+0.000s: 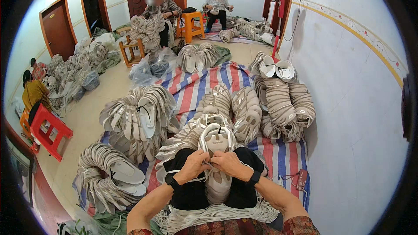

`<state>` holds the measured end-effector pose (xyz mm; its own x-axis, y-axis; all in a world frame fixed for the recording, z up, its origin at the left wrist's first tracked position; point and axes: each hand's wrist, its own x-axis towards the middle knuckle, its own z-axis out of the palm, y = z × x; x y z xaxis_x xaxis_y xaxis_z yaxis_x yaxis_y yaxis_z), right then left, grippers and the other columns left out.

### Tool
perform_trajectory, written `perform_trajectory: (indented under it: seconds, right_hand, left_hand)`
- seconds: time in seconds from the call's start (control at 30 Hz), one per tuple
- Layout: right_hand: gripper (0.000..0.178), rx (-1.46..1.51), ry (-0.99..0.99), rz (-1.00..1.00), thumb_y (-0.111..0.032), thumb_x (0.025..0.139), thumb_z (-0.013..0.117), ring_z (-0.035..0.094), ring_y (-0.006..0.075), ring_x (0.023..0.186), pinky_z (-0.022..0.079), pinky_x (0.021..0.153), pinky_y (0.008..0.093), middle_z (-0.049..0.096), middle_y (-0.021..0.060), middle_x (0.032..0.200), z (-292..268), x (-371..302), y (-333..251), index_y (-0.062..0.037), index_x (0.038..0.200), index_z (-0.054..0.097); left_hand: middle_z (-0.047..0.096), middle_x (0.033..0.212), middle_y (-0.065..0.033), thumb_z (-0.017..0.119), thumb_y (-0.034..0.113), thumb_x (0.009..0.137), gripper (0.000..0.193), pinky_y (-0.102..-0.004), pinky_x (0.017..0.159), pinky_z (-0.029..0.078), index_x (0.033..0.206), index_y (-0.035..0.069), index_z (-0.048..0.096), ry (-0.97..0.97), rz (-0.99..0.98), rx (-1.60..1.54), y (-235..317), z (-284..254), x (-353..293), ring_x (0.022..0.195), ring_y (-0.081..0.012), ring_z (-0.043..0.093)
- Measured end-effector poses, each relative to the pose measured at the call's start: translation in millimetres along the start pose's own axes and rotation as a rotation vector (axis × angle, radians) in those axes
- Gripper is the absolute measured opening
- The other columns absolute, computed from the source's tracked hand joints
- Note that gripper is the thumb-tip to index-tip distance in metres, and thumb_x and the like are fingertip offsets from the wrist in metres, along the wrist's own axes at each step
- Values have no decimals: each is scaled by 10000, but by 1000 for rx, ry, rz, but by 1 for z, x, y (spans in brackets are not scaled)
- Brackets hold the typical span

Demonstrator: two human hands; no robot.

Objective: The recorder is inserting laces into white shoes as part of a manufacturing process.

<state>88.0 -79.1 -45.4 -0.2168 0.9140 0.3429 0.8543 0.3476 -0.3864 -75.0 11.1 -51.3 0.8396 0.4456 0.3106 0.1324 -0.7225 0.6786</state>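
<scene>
A beige and white shoe upper [217, 187] lies between my knees, its toe toward me and its tongue and collar pointing away. Over its lacing area my left hand [193, 166] and my right hand [230, 165] meet, fingers pinched on a white shoelace. The lace's loose end hangs past my left hand. Fingertip detail is small and partly hidden. Across my lap, close to my body, lies a thick bundle of white shoelaces [217, 218]. More stacked shoe uppers [185, 135] spread out just beyond the upper I hold.
Curled stacks of uppers stand at left [98, 178], mid-left [137, 111] and right [283, 100] on a striped sheet [185, 85]. A small reddish object [301, 179] lies at right by the wall [348, 126]. Other people sit farther off, near a red stool [48, 132] and an orange stool [190, 26].
</scene>
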Motion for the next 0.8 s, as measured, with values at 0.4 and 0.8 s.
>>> perform_trajectory:
  seconds: [0.4,0.8]
  right_hand:
    - [80,-406,777,376,-127,739,556,524,286,627,413,555,386,505,122,680,-172,-9,113,-54,713,535]
    - [258,-210,124,-103,-84,703,568,572,225,627,461,510,316,506,76,717,-43,-16,14,-30,951,523]
  left_hand:
    - [418,891,-144,565,-21,717,213,-355,707,432,901,27,469,-11,-3,-10,7,3,-5,807,-296,489]
    - [460,858,-128,506,-70,712,110,-334,662,447,778,18,519,-67,-34,11,13,4,-21,753,-283,509]
